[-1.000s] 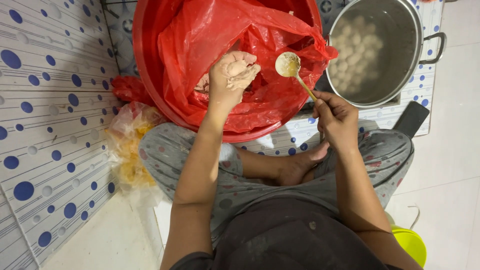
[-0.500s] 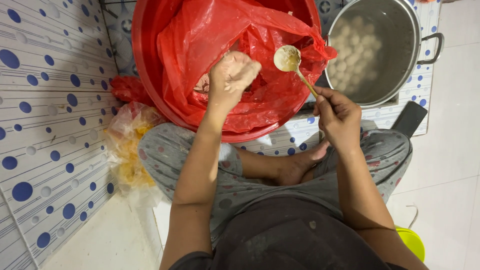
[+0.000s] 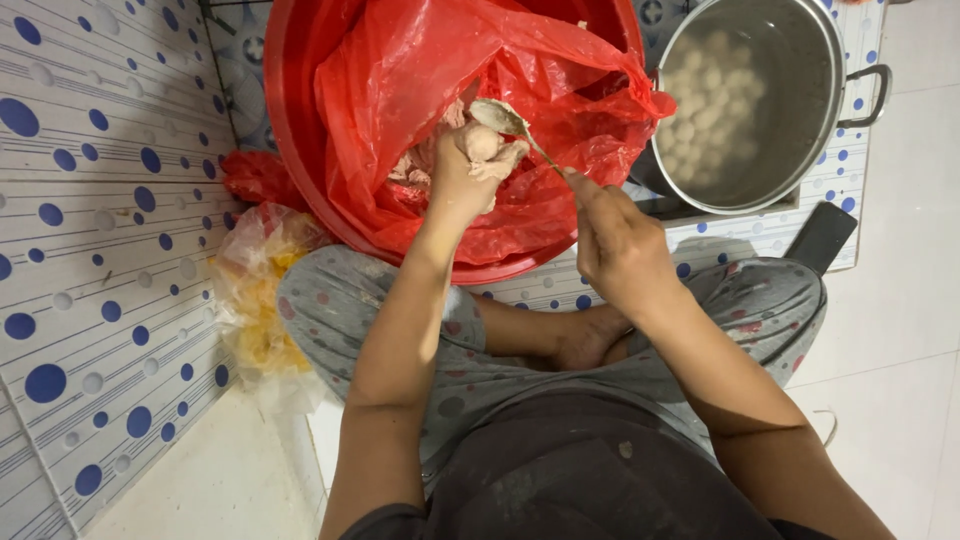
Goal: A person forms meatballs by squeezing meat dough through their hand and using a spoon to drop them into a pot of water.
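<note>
Red plastic bag [image 3: 560,190] lines the red tub [image 3: 285,120]. Above it, the left hand [image 3: 470,170] squeezes a paste ball [image 3: 481,141], its grip closed around the paste. The right hand [image 3: 615,245] pinches a spoon [image 3: 505,118] touching that ball; the steel pot [image 3: 800,110] sits right of the tub.

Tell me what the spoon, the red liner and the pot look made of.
Spoon: likely metal, dull grey bowl with a thin handle. Red liner: thin plastic film, glossy and crinkled. Pot: probably stainless steel, brushed silvery wall with a riveted side handle.
</note>
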